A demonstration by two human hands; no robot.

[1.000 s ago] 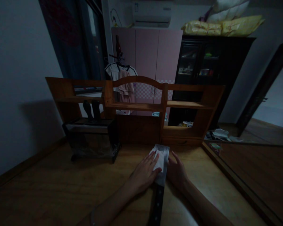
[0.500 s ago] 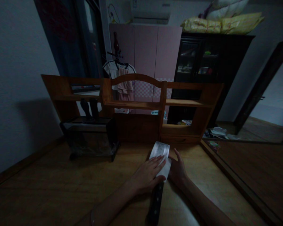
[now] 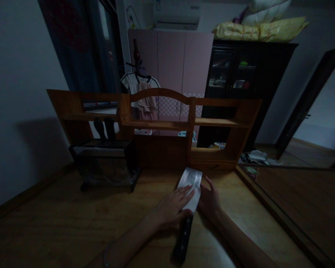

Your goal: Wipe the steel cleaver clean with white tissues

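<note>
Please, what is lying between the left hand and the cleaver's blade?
In the head view, a white cloth or paper lies between the left hand and the blade.

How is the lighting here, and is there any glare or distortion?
Head view: dim overall, with detail lost in the knife holder; in the head view, a shadow on the left wall and pale sheen on the cleaver blade; towards the head view's right edge, the dark door leans steeply, likely wide-angle distortion.
</note>
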